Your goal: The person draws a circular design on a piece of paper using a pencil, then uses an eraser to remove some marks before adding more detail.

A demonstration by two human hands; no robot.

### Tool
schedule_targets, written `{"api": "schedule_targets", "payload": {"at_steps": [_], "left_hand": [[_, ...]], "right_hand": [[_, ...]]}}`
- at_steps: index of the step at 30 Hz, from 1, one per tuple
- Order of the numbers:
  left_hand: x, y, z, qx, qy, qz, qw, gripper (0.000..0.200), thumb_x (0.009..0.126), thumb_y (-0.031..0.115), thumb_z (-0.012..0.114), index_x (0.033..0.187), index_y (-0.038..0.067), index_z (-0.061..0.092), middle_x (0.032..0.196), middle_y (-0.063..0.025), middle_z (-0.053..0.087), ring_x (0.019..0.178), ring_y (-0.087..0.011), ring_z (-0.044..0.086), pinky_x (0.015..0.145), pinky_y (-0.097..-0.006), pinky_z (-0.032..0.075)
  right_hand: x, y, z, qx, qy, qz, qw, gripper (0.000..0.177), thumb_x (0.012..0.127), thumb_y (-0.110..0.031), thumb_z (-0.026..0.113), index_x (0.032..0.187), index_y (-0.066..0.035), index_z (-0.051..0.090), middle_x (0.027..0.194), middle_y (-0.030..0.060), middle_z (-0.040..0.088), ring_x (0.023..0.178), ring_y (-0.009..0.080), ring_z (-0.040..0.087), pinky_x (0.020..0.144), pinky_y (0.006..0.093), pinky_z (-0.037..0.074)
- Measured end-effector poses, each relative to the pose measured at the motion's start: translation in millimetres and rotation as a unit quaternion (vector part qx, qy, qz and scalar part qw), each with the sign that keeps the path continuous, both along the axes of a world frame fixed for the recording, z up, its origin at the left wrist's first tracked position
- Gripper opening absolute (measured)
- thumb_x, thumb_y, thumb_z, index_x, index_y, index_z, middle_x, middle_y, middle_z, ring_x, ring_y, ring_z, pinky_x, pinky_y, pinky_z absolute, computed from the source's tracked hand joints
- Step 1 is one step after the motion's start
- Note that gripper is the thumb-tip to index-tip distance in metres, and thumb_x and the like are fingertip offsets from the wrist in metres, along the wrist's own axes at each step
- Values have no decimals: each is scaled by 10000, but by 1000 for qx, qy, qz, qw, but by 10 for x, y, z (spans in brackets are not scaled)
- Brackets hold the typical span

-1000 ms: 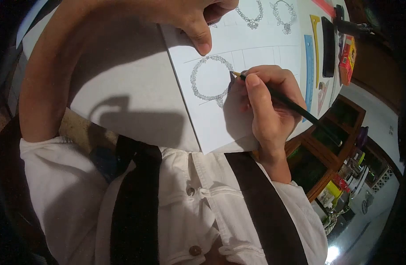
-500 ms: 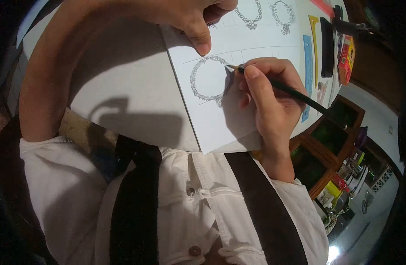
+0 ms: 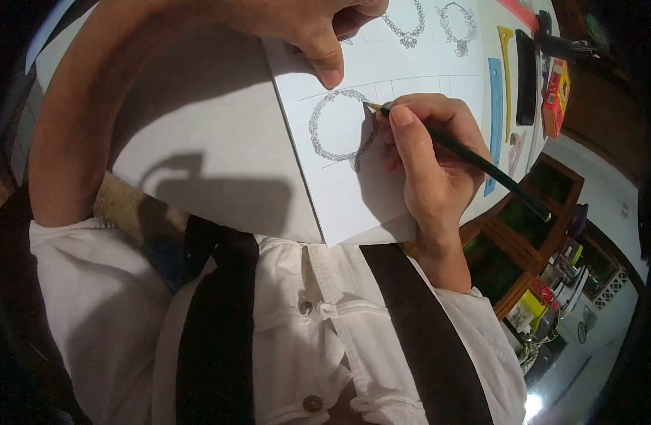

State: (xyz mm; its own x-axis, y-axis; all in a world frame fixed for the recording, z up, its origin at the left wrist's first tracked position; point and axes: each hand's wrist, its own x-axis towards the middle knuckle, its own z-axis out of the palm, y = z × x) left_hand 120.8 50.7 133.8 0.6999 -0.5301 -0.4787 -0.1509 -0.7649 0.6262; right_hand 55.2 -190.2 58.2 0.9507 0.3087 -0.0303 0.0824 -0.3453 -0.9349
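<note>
A white sheet of drawing paper (image 3: 339, 205) lies on the table with a pencil-drawn wreath-like ring (image 3: 315, 134) on it, a small pendant cluster at its bottom. My right hand (image 3: 442, 152) grips a dark green pencil (image 3: 499, 175); the tip touches or hovers just over the ring's upper right edge. The hand and its shadow cover the ring's right side. At the top, my left hand (image 3: 318, 32) rests on the paper, thumb stretched out and pressed down just above the ring, apart from the curled fingers, which are partly cut off by the frame.
Further up the sheet are more necklace-like drawings (image 3: 456, 28). Along the table's right side lie a blue ruler (image 3: 495, 120), a yellow ruler (image 3: 506, 78), a black case (image 3: 526, 78) and a red-and-yellow box (image 3: 555, 99). A wooden cabinet (image 3: 531, 219) stands beyond the table edge.
The pencil's rear end has dipped lower and my right hand has shifted slightly left. My left thumb stays pressed on the paper. The whole scene sits slightly further right in the view.
</note>
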Motion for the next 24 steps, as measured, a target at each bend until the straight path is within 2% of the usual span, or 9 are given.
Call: {"api": "schedule_targets", "payload": {"at_steps": [2,3,5,9,11,19,21,24], "left_hand": [[-92,-12,-66,2,-111,-14,994,304,786,230,827,810,-32,676,761,-170,693,762,-317,679,679,-406,514],[-59,20,-70,2,-111,-14,994,304,786,230,827,810,-32,676,761,-170,693,762,-317,679,679,-406,514],[56,88,-68,-59,-21,-35,997,310,790,237,829,819,-33,682,761,-168,695,760,-318,680,679,-406,515],[74,36,-109,-27,-40,-59,997,311,795,238,829,829,-35,684,765,-170,697,760,-318,682,680,-405,516],[-40,-7,-56,2,-82,-26,996,307,797,234,828,831,-34,682,769,-173,699,761,-318,683,680,-404,516],[-121,-48,-23,18,-96,-5,995,300,797,233,827,830,-28,683,768,-170,697,764,-311,683,679,-402,517],[-122,-67,-14,38,-107,11,994,301,797,234,828,831,-27,684,768,-169,696,766,-309,683,680,-402,517],[-9,-8,-33,25,-75,-15,997,301,793,237,830,830,-23,684,769,-166,695,761,-310,680,674,-405,515]], "right_hand": [[8,-20,-12,-5,-5,6,1000,113,938,-85,716,948,27,701,755,24,679,640,54,572,571,200,440],[9,-30,-17,-10,-10,11,1000,112,940,-82,716,948,28,700,758,26,679,644,55,574,572,200,440],[11,-20,-1,-10,-8,12,1000,113,941,-81,715,947,30,699,761,28,679,649,55,575,574,202,442],[0,7,1,1,-11,6,1000,119,942,-84,717,946,34,697,763,33,681,651,56,575,576,202,443],[12,-9,-8,2,-17,15,1000,119,944,-83,715,949,34,698,762,34,682,649,56,575,574,200,442],[31,-25,-37,17,-32,39,999,102,952,-71,701,944,30,693,768,50,688,624,67,585,554,197,448],[1,54,39,86,59,-70,992,94,957,-64,694,946,29,684,757,53,683,614,69,592,543,193,453],[12,37,23,105,64,-57,991,94,959,-58,694,956,35,678,747,54,679,617,69,600,538,190,457]]}}
